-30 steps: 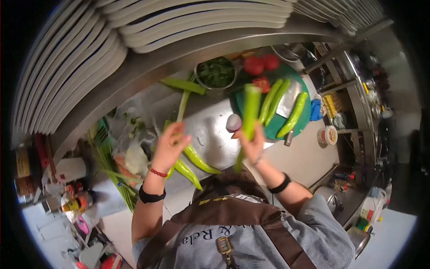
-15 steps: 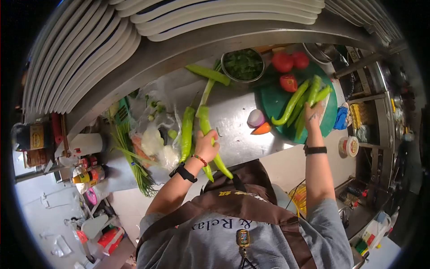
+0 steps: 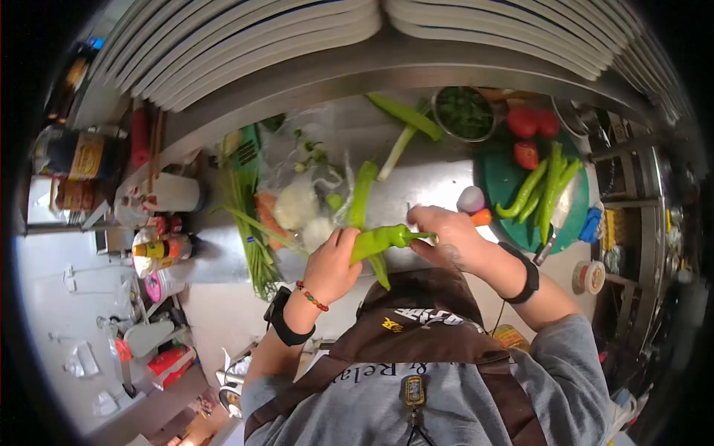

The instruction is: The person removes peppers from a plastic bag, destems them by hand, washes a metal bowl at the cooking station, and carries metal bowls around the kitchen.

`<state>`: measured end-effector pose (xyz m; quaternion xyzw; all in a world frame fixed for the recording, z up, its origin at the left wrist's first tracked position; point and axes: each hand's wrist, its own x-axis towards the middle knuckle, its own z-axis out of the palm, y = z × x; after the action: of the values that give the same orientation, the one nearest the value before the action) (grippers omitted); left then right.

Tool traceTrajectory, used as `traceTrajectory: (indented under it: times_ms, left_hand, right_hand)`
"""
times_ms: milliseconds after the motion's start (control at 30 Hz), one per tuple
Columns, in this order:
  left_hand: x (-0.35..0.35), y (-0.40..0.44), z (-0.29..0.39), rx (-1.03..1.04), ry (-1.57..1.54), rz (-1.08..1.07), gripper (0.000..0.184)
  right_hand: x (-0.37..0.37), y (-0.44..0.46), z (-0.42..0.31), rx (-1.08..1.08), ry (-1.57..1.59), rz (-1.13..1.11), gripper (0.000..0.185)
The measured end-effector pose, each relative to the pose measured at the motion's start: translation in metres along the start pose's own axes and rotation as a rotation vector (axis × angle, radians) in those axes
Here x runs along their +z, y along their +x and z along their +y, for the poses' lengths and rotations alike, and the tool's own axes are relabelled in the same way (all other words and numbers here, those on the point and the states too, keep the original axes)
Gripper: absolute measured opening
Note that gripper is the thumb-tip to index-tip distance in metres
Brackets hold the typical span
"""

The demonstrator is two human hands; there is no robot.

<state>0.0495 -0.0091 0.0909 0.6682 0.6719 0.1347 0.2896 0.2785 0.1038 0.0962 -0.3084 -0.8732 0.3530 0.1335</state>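
My left hand [image 3: 332, 267] is closed around the body of a long green pepper [image 3: 381, 241], held over the counter's near edge with its stem pointing right. My right hand [image 3: 455, 241] is at the stem end, thumb and forefinger apart with the stem tip in the gap; whether they touch it I cannot tell. Another long green pepper [image 3: 362, 197] lies behind my left hand, its lower part crossed by the held one. Several green peppers [image 3: 552, 182] rest on the round green cutting board [image 3: 500, 167], beside a knife [image 3: 563, 212] whose handle overhangs the near edge.
Tomatoes [image 3: 522, 123] sit at the board's back, with a bowl of leafy greens [image 3: 463, 114] to their left. An onion [image 3: 471, 199] and an orange piece [image 3: 482, 217] lie left of the board. Spring onions [image 3: 253, 245] and cauliflower [image 3: 295, 206] are at left. Plates [image 3: 282, 37] fill the overhead shelf.
My right hand has let go of the peppers on the board and come left to the stem. My left hand has raised and turned its pepper sideways. The knife on the board is now uncovered.
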Motion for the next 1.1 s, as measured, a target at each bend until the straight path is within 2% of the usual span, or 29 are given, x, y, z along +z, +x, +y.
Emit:
traceTrajectory:
  times_ms: [33, 67, 133, 167, 200, 300, 333, 467, 567, 600, 700, 867, 967, 1067, 1100]
  left_hand:
    - [-0.002, -0.009, -0.004, -0.024, -0.016, 0.022, 0.04]
    - [-0.004, -0.015, -0.008, -0.044, -0.031, 0.048, 0.039]
    - [-0.01, -0.022, -0.016, -0.075, -0.014, 0.092, 0.039]
    - [-0.011, -0.027, -0.019, -0.095, 0.011, 0.11, 0.039]
    - [-0.012, -0.03, -0.022, -0.115, 0.033, 0.129, 0.039]
    - [-0.018, -0.044, -0.033, -0.169, 0.171, 0.228, 0.041]
    - [-0.02, -0.047, -0.032, -0.134, 0.241, 0.294, 0.038]
    - [-0.022, -0.047, -0.03, -0.045, 0.083, 0.27, 0.032]
    - [-0.025, -0.041, -0.023, 0.022, 0.021, 0.231, 0.025]
    - [-0.021, -0.041, -0.027, 0.055, 0.014, 0.227, 0.023]
    - [-0.019, -0.039, -0.021, 0.043, 0.055, 0.225, 0.015]
    - [-0.016, -0.023, -0.025, 0.018, 0.085, 0.268, 0.012]
    - [-0.022, -0.017, -0.028, -0.056, 0.118, 0.34, 0.011]
    - [-0.021, -0.009, -0.035, -0.092, 0.127, 0.486, 0.011]
    - [-0.024, -0.008, -0.037, -0.092, 0.137, 0.533, 0.012]
  right_hand:
    - [-0.006, 0.005, -0.012, 0.07, 0.045, 0.02, 0.043]
    - [-0.006, 0.011, -0.021, 0.004, 0.085, 0.112, 0.041]
    - [0.008, 0.02, -0.023, -0.145, 0.108, 0.067, 0.035]
    - [0.014, 0.024, -0.03, -0.229, 0.088, -0.08, 0.033]
    - [0.018, 0.022, -0.04, -0.266, 0.145, -0.045, 0.027]
    - [0.005, 0.029, -0.065, -0.11, 0.269, -0.209, 0.027]
    - [0.015, 0.033, -0.063, -0.18, 0.18, -0.112, 0.024]
    - [0.034, 0.046, -0.07, -0.281, 0.297, -0.3, 0.019]
    - [0.039, 0.053, -0.064, -0.252, 0.301, -0.383, 0.019]
    - [0.037, 0.052, -0.067, -0.309, 0.28, -0.389, 0.018]
    - [0.053, 0.041, -0.074, -0.324, 0.103, -0.312, 0.019]
    - [0.075, 0.042, -0.084, -0.312, -0.1, -0.02, 0.014]
    - [0.086, 0.056, -0.08, -0.257, -0.146, 0.014, 0.013]
    - [0.092, 0.079, -0.074, -0.345, -0.09, 0.197, 0.015]
    - [0.081, 0.088, -0.071, -0.128, 0.312, -0.063, 0.017]
